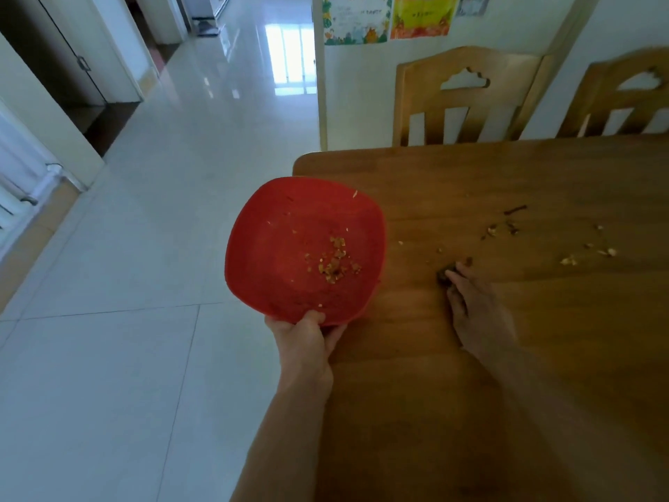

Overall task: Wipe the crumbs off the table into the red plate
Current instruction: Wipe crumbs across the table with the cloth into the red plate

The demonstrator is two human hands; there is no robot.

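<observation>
My left hand (pixel 307 338) grips the near rim of the red plate (pixel 275 248) and holds it tilted at the left edge of the wooden table (pixel 543 356). A small heap of pale crumbs (pixel 335 262) lies in the plate. My right hand (pixel 474 306) lies flat on the table to the right of the plate, its fingertips touching a small dark lump (pixel 442 276). More crumbs (pixel 568 260) and dark bits (pixel 512 228) are scattered on the tabletop beyond my right hand.
Two wooden chairs (pixel 467 99) (pixel 622 99) stand against the far side of the table. A white wall with colourful posters (pixel 356 19) rises behind them. Glossy tiled floor (pixel 144 284) spreads out to the left of the table.
</observation>
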